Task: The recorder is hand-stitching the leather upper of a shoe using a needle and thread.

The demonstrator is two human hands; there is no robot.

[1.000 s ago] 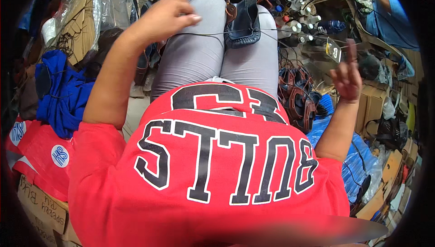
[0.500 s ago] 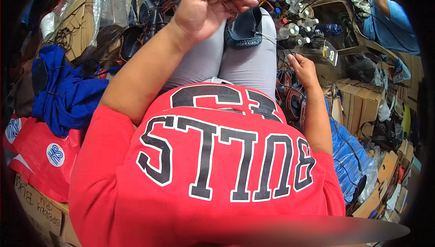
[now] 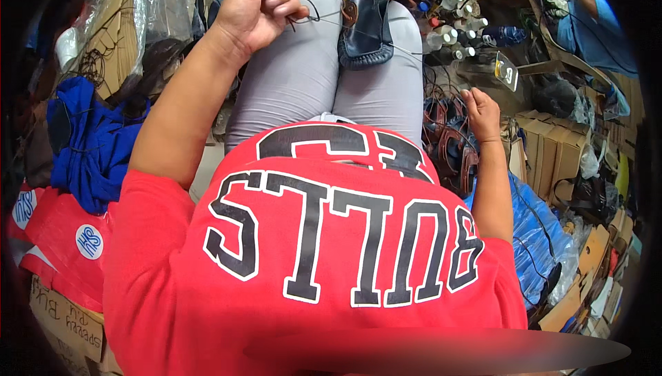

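A dark blue leather shoe [image 3: 367, 31] lies on my lap, between my knees in grey trousers. My left hand [image 3: 258, 7] is raised above my left thigh with its fingers pinched on a thin thread [image 3: 324, 17] that runs to the shoe. My right hand [image 3: 481, 110] is lowered beside my right thigh, over a heap of brown sandals [image 3: 452, 145]; its fingers are curled and whether they hold anything is hidden.
Small glue bottles [image 3: 452, 35] and tools lie scattered beyond my right knee. Cardboard boxes [image 3: 545, 145] and a blue plastic sheet [image 3: 534, 228] are on the right. Blue cloth [image 3: 93, 145], red bags [image 3: 62, 238] and clear plastic [image 3: 134, 4] pile up on the left. Another person's blue sleeve [image 3: 596, 28] shows top right.
My left hand went from resting on my knee up to pulling the thread leftward. My right hand dropped from raised at the right down to the sandal heap.
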